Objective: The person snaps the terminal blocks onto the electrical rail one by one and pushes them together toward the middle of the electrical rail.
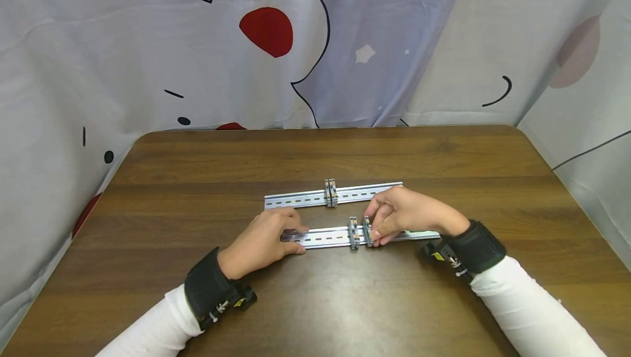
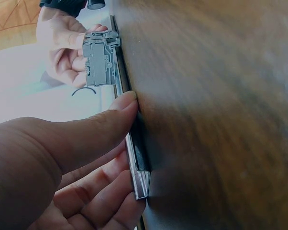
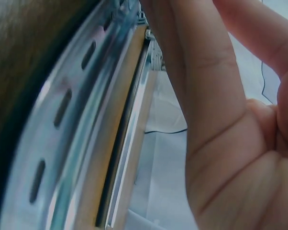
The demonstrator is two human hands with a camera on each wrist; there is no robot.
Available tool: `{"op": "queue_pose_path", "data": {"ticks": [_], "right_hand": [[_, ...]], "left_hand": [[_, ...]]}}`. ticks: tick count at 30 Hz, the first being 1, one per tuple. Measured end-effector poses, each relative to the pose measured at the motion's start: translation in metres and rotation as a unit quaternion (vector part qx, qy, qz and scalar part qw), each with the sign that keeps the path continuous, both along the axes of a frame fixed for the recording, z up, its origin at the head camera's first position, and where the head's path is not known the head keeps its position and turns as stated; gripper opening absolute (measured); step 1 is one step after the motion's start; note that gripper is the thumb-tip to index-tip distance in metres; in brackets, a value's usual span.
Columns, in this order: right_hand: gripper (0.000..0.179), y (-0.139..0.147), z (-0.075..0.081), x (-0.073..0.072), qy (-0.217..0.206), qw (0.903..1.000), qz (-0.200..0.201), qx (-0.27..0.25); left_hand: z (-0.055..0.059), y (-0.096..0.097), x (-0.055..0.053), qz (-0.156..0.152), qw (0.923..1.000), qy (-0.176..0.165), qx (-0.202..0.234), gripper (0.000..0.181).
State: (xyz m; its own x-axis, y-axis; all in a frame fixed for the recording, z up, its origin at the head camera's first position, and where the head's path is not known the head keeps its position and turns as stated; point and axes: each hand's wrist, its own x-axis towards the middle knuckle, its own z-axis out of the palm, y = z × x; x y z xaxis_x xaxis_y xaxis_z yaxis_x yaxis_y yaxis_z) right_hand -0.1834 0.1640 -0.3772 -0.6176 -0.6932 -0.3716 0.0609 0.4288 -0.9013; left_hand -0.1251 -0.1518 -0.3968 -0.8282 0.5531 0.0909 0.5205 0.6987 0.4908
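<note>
A slotted metal DIN rail (image 1: 325, 237) lies across the table in front of me. My left hand (image 1: 268, 239) grips its left end, the thumb along the near edge and the fingers on the far side. Two grey terminal blocks sit on this rail: one (image 1: 354, 232) stands by itself, and just right of it my right hand (image 1: 406, 212) pinches another block (image 1: 367, 230) between thumb and fingers. In the left wrist view a block's flat grey side (image 2: 98, 62) stands upright on the rail. The right wrist view shows the slotted rail (image 3: 72, 100) beside the palm; the fingertips are hidden there.
Behind lies a second DIN rail (image 1: 296, 200), roughly parallel, carrying two terminal blocks (image 1: 331, 193) side by side near its middle. My right hand overlaps its right part. The brown wooden table (image 1: 315, 307) reaches back to a printed curtain (image 1: 148, 56).
</note>
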Motion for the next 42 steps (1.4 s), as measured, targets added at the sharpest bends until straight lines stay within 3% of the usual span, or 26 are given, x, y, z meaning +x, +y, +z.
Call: {"op": "queue_pose_path", "data": {"ticks": [18,29,35,42], "right_hand": [[0.038,-0.016,-0.005,0.007,-0.004,0.9993,-0.023,-0.028],[0.037,-0.019,-0.005,0.006,0.009,0.9995,-0.012,-0.027],[0.037,-0.019,-0.006,0.006,0.078,0.9959,0.034,-0.031],[0.041,-0.011,0.002,0.006,0.175,0.9823,0.063,0.02]], "left_hand": [[0.0,0.0,-0.001,0.0,1.0,0.007,-0.003,0.037],[0.001,-0.002,0.0,-0.004,1.0,0.001,-0.005,0.037],[0.002,-0.006,-0.002,-0.006,0.9999,0.009,-0.006,0.035],[0.002,-0.01,-0.006,0.015,0.9997,0.016,-0.014,0.034]]}}
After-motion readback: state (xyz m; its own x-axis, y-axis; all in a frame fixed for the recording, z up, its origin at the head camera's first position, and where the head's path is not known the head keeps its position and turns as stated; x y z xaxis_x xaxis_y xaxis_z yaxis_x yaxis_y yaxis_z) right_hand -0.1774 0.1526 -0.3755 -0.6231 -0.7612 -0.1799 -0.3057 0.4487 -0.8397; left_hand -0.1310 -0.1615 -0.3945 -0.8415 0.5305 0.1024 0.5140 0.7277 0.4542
